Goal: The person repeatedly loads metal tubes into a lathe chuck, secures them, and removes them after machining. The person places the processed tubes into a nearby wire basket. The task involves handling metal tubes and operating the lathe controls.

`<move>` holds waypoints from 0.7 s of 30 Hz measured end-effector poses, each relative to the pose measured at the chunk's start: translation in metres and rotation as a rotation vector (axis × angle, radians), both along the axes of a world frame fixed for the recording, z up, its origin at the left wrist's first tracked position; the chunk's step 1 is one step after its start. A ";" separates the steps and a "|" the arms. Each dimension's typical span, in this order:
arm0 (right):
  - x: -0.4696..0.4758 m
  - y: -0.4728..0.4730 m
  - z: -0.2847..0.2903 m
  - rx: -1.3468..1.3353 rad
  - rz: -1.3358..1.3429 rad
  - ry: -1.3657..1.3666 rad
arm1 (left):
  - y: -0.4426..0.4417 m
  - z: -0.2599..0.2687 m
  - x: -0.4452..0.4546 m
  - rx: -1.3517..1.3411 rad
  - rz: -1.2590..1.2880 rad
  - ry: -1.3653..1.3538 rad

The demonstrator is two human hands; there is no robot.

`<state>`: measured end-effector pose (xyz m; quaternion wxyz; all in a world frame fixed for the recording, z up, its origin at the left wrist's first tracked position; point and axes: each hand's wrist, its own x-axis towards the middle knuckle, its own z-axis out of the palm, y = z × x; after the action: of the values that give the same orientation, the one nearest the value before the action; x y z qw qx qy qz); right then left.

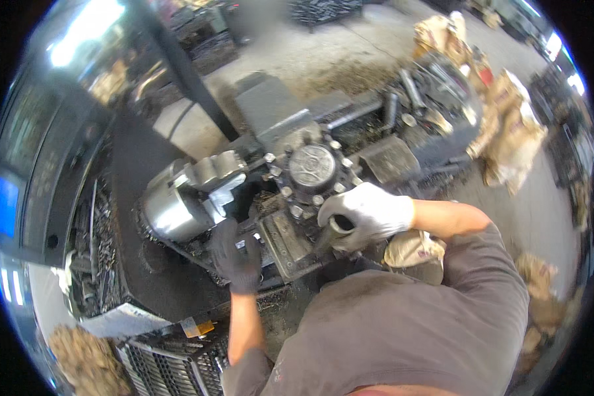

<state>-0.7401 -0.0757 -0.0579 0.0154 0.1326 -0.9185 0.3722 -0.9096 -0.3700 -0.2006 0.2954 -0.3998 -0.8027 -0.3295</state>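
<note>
My right hand [369,213], in a white glove, is closed around a hollow metal tube [337,228]. The tube's round open end faces up, and its lower part runs down beside a flat metal plate [287,245] on the lathe carriage. Just beyond that hand stands a tool post [312,166] with a round cap and several square-headed bolts around it. My left hand [237,257] wears a dark glove, its fingers apart, just below a shiny lathe chuck [175,205] with stepped jaws [218,168]. Blur hides whether it touches the machine; I see nothing held in it.
Metal bars and tools [411,94] lie on a cluttered bench past the tool post. Brown paper sacks [510,133] stand at the right. A dark upright post [193,74] rises behind the chuck. Metal chips [104,237] fill the left side. A slatted crate [163,366] sits below.
</note>
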 end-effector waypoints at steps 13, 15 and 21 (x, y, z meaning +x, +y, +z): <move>-0.249 0.091 -0.064 0.841 0.009 -0.179 | -0.287 -0.171 0.088 1.664 0.466 -1.170; -0.257 0.104 -0.086 0.738 0.194 -0.109 | -0.302 -0.166 0.086 1.051 0.551 -1.001; -0.290 0.084 -0.099 0.519 0.216 -0.393 | -0.317 -0.136 0.089 1.359 -0.484 -1.419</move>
<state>-1.0302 0.0079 -0.1573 -0.2355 0.1546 -0.9486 0.1440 -0.8204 -0.6875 -0.3367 -0.1597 -0.0108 -0.3326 -0.9294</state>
